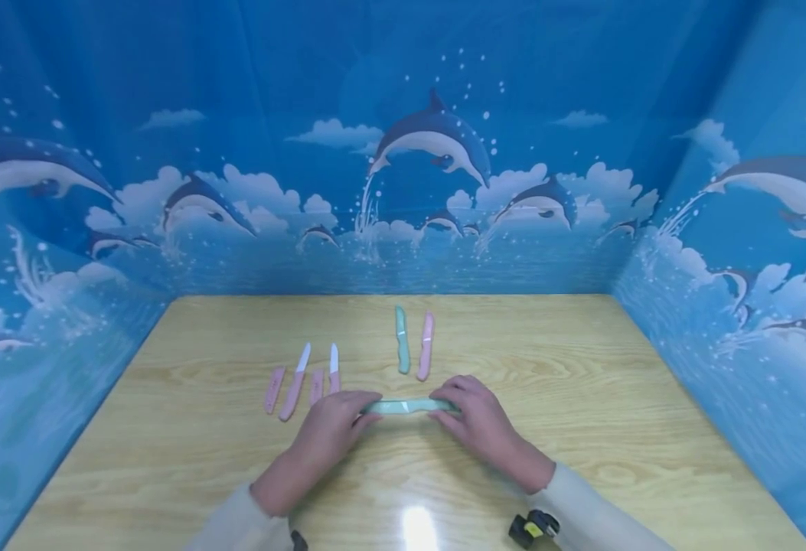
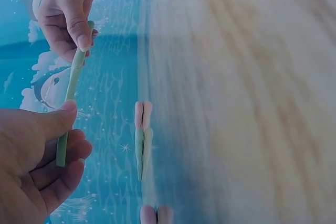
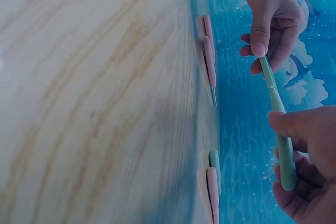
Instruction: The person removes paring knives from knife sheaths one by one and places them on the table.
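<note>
A light green knife [image 1: 406, 406] in its matching sheath is held level above the front middle of the table, between both hands. My left hand [image 1: 334, 421] pinches the sheath end [image 3: 266, 72] between thumb and fingers. At the other end, my right hand [image 1: 477, 417] grips the handle [image 3: 286, 156], its thumb along one side. Sheath and handle look joined, with a thin seam between them; no blade shows. Just beyond my left hand lie two pink-handled knives with bare white blades, one pink knife [image 1: 294, 394] and another pink knife [image 1: 334, 371], beside two pink sheaths [image 1: 275, 390].
Farther back, a sheathed green knife [image 1: 403, 340] and a sheathed pink knife [image 1: 426, 346] lie side by side, pointing away. The wood-grain table [image 1: 582, 398] is bounded behind and at both sides by blue dolphin-print curtains [image 1: 272, 115].
</note>
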Available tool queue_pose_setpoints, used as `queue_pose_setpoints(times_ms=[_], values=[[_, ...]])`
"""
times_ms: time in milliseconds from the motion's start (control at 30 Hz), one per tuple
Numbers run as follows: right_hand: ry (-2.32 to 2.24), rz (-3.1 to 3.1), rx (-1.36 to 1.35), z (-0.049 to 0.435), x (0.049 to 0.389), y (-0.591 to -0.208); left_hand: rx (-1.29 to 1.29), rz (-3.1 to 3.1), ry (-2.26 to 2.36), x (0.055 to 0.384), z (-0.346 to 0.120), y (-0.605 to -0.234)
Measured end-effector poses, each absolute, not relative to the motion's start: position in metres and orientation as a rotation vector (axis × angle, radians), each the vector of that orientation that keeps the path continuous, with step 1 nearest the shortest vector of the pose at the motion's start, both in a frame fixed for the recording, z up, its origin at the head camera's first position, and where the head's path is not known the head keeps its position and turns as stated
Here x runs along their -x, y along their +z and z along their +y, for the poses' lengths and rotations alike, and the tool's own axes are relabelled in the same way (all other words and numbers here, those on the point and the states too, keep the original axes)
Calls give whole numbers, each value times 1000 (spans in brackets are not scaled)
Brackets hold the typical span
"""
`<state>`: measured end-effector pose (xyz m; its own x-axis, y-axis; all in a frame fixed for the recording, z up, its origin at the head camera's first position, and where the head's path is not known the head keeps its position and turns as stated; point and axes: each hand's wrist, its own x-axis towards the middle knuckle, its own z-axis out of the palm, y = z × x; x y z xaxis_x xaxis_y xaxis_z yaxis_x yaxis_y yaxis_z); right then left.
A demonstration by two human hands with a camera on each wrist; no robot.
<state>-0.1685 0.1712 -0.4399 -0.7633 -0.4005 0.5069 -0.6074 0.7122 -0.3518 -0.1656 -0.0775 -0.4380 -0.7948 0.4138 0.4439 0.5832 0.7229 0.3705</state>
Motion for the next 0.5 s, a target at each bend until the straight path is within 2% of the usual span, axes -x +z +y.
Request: queue_pose_setpoints(times_ms=[500], values=[[765,-2581,-737,170,164,-442,827,-2604,-704,167,-75,-438]])
